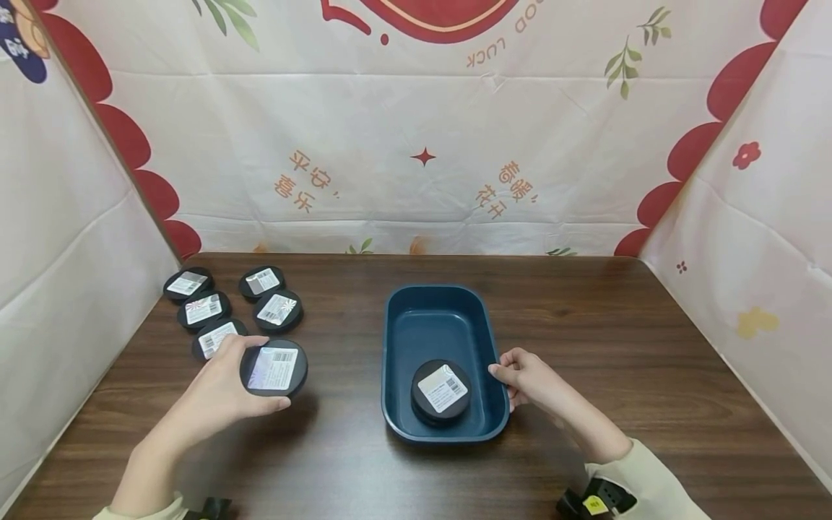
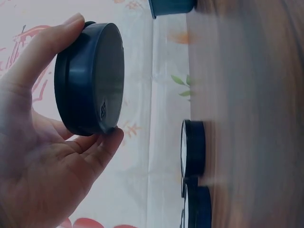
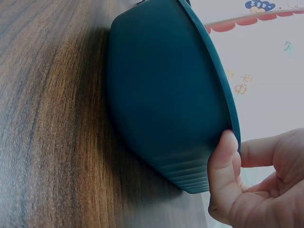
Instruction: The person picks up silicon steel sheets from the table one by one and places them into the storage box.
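My left hand (image 1: 224, 386) grips a round black tin (image 1: 274, 368) between thumb and fingers, above the table at the left, its white barcode label facing up. In the left wrist view the tin (image 2: 90, 78) shows its dark side wall and underside, raised over the table. My right hand (image 1: 529, 379) pinches the right rim of a blue rectangular tray (image 1: 434, 297), and in the right wrist view thumb and fingers meet at the tray's rim (image 3: 223, 90). Inside the tray, toward its near end, lies another labelled black tin (image 1: 440, 392).
Several more black tins with white labels stand at the table's back left, among them one tin (image 1: 277, 311) just beyond my left hand. The brown wooden table (image 1: 585, 310) meets a printed white cloth (image 1: 390, 144) at the back and sides.
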Motion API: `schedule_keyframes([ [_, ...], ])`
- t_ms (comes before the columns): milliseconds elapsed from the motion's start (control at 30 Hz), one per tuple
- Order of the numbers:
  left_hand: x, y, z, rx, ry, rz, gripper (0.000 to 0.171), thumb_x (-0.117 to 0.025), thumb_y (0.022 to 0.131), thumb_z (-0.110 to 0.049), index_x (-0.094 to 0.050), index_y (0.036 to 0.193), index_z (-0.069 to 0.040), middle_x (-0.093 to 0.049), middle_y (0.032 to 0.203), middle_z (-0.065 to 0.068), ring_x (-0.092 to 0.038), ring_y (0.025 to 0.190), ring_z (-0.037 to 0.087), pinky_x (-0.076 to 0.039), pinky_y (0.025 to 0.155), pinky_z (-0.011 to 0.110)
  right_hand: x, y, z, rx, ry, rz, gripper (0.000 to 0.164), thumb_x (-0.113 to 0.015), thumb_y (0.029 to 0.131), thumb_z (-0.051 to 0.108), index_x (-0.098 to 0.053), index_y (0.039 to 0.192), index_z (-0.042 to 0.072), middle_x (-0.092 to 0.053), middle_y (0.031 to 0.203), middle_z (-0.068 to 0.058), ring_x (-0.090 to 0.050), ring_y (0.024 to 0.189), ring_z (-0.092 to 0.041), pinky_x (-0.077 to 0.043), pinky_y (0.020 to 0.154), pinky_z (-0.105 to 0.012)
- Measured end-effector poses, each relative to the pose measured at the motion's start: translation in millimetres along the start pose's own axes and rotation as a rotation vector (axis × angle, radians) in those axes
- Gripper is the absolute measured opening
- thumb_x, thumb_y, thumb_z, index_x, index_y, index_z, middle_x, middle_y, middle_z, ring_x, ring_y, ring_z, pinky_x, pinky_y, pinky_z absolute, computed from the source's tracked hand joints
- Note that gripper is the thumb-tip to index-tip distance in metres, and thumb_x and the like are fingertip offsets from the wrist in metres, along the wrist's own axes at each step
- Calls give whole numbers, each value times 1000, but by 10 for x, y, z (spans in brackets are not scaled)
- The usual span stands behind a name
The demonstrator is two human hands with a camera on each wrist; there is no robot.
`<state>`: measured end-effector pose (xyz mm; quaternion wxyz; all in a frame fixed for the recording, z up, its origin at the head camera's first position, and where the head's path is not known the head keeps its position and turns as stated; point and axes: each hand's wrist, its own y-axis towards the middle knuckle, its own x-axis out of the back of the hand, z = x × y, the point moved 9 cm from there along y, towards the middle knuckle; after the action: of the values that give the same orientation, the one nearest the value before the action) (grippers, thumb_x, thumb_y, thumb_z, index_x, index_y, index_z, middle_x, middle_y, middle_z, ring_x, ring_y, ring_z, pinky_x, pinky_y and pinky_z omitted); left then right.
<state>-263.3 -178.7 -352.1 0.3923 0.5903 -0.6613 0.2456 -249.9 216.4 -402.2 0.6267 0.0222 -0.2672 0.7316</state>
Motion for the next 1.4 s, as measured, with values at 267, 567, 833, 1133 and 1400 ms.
schedule_keyframes([
  [267,-108,80,-200,-75,-38,17,89,-89,54,-38,-48,124,-1,-49,110,9,-52,94,24,-44,80,43,8,13,-15,-8,2,-5,28,-52,95,14,-42,107,-8,-46,71,-7,-49,57,-15,-50,53,-29],
  [567,-248,186,-386,-103,-77,71,91,-89,53,-37,-46,127,-5,-48,116,8,-52,96,22,-44,82,41,10,14,-12,-8,-5,-6,27,-52,96,15,-42,106,-8,-47,70,-7,-49,58,-15,-50,54,-29],
  [833,-330,253,-612,-156,-103,115,90,-88,54,-44,-47,127,-9,-48,109,3,-51,92,18,-45,80,38,13,15,-4,-5,0,-4,26,-52,95,14,-42,105,-8,-47,71,-7,-49,58,-15,-50,54,-28],
  [1133,-448,336,-904,-205,-129,164,91,-87,53,-43,-47,128,-11,-48,105,0,-49,92,14,-44,80,34,5,23,-18,-5,3,0,27,-52,95,15,-42,106,-8,-47,71,-7,-50,58,-15,-50,54,-29],
  [1400,-617,404,-1217,-274,-136,221,89,-87,55,-43,-49,129,-10,-48,106,-4,-49,93,13,-44,82,33,5,24,-2,-4,17,4,27,-52,95,14,-42,106,-8,-46,71,-7,-49,57,-15,-50,53,-29],
])
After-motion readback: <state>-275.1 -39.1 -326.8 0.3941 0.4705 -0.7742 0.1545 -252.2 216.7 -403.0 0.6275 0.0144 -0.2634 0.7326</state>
